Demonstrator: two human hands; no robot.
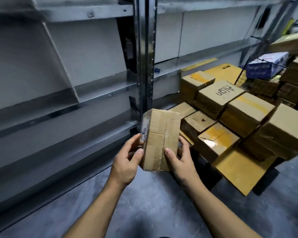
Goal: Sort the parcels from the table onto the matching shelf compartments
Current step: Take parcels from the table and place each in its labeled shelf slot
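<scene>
A small brown taped cardboard parcel (159, 140) is held upright above the grey floor (144, 203), before the grey metal shelf rack (93, 86); it is gripped at its lower end by the left hand (127, 162) and right hand (181, 158), thumbs on its front; stacked brown cardboard boxes (230, 117) are seen to the right.

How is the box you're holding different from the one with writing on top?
The held parcel is in the air, gripped by the left hand and right hand; the lettered box sits among other boxes. The held parcel stands on end and looks slimmer; the lettered box lies flat. Both are brown cardboard.
</scene>
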